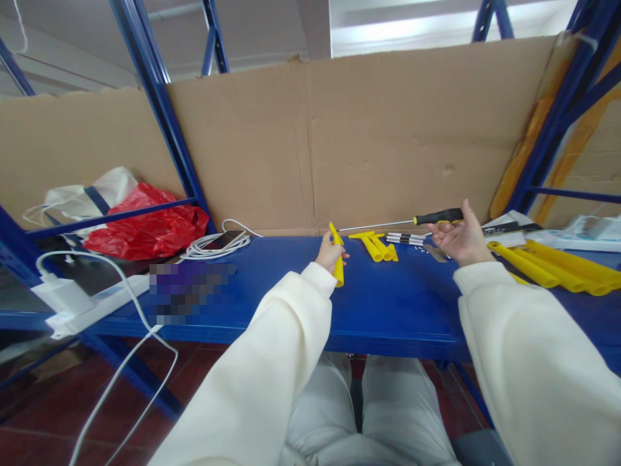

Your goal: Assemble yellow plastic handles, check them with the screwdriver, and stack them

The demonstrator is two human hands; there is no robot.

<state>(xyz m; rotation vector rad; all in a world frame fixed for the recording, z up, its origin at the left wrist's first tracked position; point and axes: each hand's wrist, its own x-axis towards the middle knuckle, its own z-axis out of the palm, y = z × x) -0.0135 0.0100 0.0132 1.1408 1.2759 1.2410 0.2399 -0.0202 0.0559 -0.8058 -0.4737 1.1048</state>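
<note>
My left hand (pixel 330 254) grips a yellow plastic handle (pixel 339 275) with a wider head, held upright just above the blue bench. In my right hand (pixel 463 239) is a screwdriver (pixel 439 217) with a black and yellow grip, pinched near its end between thumb and fingers. Its long shaft runs left, nearly level, and the tip meets the upper part of the yellow handle; the exact contact is too small to make out. Between my hands lie several yellow T-shaped handles (pixel 376 248), a stack of white and black strips (pixel 406 239) and flat metal blades (pixel 436 253).
More yellow tubes (pixel 557 268) are piled at the right. Left of me lie a coiled white cable (pixel 216 246), a red plastic bag (pixel 148 223) and a power strip (pixel 104 304) with a charger. A cardboard panel (pixel 388 136) and blue rack posts (pixel 165 110) bound the bench (pixel 392 310).
</note>
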